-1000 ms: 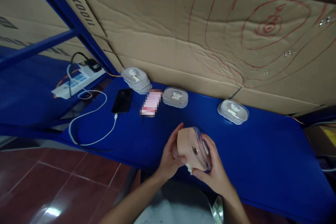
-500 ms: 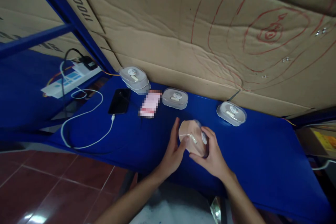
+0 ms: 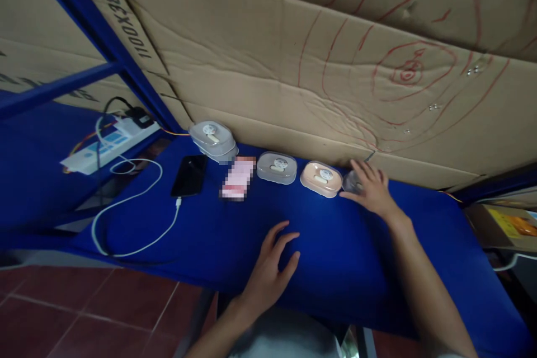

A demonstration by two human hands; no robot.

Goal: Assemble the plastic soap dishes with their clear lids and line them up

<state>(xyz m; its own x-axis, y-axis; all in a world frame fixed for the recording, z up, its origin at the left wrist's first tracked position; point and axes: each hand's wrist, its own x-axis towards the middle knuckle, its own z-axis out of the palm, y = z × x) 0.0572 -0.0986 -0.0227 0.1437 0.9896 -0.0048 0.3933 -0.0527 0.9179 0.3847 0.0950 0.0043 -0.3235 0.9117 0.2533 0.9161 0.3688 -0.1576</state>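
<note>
My right hand [image 3: 371,187] reaches over a grey oval plastic case [image 3: 351,181] at the right end of a row, thumb at its near side and fingers over its far side. The hand hides most of that case. Just left of it sits a peach oval case [image 3: 321,179] with a clear cover, a round label and a small white piece on top. My left hand [image 3: 272,268] hovers over the front of the blue table [image 3: 335,251], fingers apart and holding nothing. Another grey case [image 3: 277,168] stands left of the peach one.
Stacked grey cases [image 3: 213,140] stand at the back left, beside a phone with a blurred screen [image 3: 238,179]. A black phone [image 3: 188,175] is plugged into a white cable [image 3: 168,235]. The power strip [image 3: 109,145] lies further left. A cardboard wall [image 3: 251,67] rises behind.
The peach case has gone from between both hands to the row at the back. My right hand has moved right onto the end grey case; my left hand has let go and lowered.
</note>
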